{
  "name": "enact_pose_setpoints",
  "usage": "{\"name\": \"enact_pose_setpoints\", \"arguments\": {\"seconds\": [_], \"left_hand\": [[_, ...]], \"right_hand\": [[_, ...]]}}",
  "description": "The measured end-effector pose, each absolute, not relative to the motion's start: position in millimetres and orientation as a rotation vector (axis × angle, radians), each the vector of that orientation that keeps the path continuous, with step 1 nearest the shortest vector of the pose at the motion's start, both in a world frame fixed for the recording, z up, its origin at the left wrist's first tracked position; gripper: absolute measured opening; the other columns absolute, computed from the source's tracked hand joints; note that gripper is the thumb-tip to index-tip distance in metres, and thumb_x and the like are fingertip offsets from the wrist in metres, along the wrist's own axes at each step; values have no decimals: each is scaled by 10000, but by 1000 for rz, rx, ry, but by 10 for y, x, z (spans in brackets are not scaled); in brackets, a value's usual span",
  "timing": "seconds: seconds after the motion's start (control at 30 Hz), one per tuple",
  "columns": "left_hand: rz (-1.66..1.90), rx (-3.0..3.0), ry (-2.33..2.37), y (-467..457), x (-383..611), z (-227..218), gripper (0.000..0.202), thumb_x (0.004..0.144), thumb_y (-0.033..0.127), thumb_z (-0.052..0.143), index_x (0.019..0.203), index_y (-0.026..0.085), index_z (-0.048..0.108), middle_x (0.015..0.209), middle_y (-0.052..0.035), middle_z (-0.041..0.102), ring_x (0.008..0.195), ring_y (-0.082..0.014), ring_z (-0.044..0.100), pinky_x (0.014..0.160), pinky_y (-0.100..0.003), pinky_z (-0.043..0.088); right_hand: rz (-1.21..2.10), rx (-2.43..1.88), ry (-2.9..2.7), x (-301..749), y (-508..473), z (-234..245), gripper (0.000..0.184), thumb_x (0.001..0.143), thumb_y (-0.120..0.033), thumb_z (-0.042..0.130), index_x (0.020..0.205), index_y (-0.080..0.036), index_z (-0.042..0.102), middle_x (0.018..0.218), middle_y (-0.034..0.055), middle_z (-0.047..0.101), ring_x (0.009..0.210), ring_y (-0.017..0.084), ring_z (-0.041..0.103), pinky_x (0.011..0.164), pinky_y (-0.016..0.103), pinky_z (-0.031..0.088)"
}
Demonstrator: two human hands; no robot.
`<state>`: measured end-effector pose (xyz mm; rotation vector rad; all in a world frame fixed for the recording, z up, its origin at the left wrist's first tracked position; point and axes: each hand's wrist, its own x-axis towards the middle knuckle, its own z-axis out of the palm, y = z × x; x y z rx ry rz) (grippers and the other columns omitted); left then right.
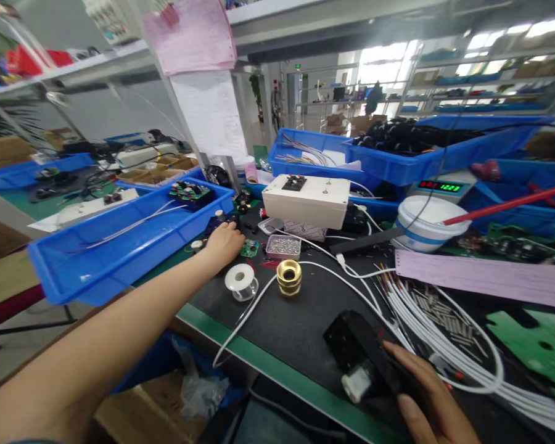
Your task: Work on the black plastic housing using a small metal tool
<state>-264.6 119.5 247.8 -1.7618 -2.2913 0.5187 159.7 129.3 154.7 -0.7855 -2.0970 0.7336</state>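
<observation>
My right hand (432,394) grips a black plastic housing (358,348) with a white block (356,383) on its lower side, held above the front of the bench. My left hand (226,243) reaches far forward, its fingers curled down at a dark part (217,222) beside the blue tray; its fingertips are hidden. A small green circuit board (250,248) lies just right of that hand. Nearer to me stand a solder wire spool (240,280) and a brass cup-shaped fitting (289,279). Behind them is a tin of small metal bits (283,246).
A long blue tray (120,246) juts out at left. White cables (444,336) spread over the right side of the black mat. A cream box with switches (308,200) stands behind, with a white bucket (428,222) and a red-handled tool (509,203) to its right.
</observation>
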Motion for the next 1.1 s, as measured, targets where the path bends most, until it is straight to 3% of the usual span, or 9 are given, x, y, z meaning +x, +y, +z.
{"name": "enact_pose_setpoints", "arguments": {"seconds": [0.2, 0.4, 0.5, 0.57, 0.73, 0.87, 0.97, 1.03, 1.1], "left_hand": [[451, -1787, -2238, 1224, -2694, 2534, 56, 793, 85, 584, 831, 96, 624, 817, -81, 614, 901, -253, 551, 800, -375, 446], [-29, -1632, -2205, 942, -2166, 3026, 328, 883, 219, 395, 1078, 3, 547, 966, -179, 560, 917, -309, 550, 830, -477, 475], [-531, -2038, -1986, 674, -1471, 3068, 251, 926, 317, 419, 1092, 171, 540, 1002, -67, 551, 828, -178, 583, 766, -304, 526], [-691, -2438, -1729, 515, -991, 2970, 239, 944, 199, 394, 1141, 239, 525, 1043, -44, 547, 920, -143, 581, 790, -227, 517], [-900, -2695, -1619, 407, -366, 2635, 288, 916, 66, 375, 1126, 197, 521, 997, -42, 578, 899, -111, 583, 829, -162, 497], [-1073, -2693, -1583, 491, -347, 2519, 259, 923, 66, 406, 1127, 185, 513, 1021, -31, 587, 950, -101, 565, 884, -157, 468], [-973, -2575, -1591, 578, -364, 2485, 276, 922, 142, 489, 1197, 170, 490, 1182, -74, 537, 1144, -176, 481, 1040, -324, 410], [-793, -2488, -1636, 649, -363, 2451, 448, 860, 254, 633, 1255, 146, 453, 1308, -126, 451, 1260, -281, 371, 1075, -498, 364], [-690, -2466, -1660, 716, -359, 2397, 636, 744, 294, 761, 1263, 118, 439, 1329, -158, 423, 1271, -337, 338, 1033, -550, 403]], "right_hand": [[533, -824, -2083, 1555, 1255, 1632, 305, 909, -283, 466, 1208, -251, 520, 1189, 34, 631, 1116, 151, 582, 919, 271, 519], [612, -873, -1933, 1605, 1225, 1801, 273, 903, -233, 491, 1170, -266, 538, 1139, 30, 630, 1106, 130, 568, 945, 258, 487], [702, -837, -1863, 1572, 1173, 1954, 265, 895, -216, 499, 1150, -274, 543, 1086, 34, 630, 1063, 133, 579, 914, 264, 503], [794, -731, -1891, 1516, 1124, 2054, 278, 881, -220, 519, 1155, -264, 533, 1057, 46, 629, 1011, 142, 596, 853, 262, 533], [886, -527, -1941, 1451, 999, 2165, 254, 834, -160, 572, 1072, -242, 537, 873, 31, 650, 759, 117, 644, 663, 195, 557], [868, -602, -1911, 1506, 1012, 2162, 204, 804, -115, 588, 971, -231, 566, 825, 20, 654, 754, 120, 660, 648, 183, 557], [819, -748, -1859, 1493, 1131, 2139, 147, 804, -139, 605, 919, -228, 579, 828, 7, 651, 754, 105, 648, 643, 168, 541], [798, -843, -1833, 1443, 1229, 2108, 102, 810, -157, 605, 888, -220, 586, 824, 5, 646, 723, 96, 632, 624, 167, 529], [830, -887, -1852, 1379, 1303, 2071, 74, 809, -157, 598, 864, -206, 593, 807, 3, 643, 678, 89, 613, 604, 169, 516]]}}
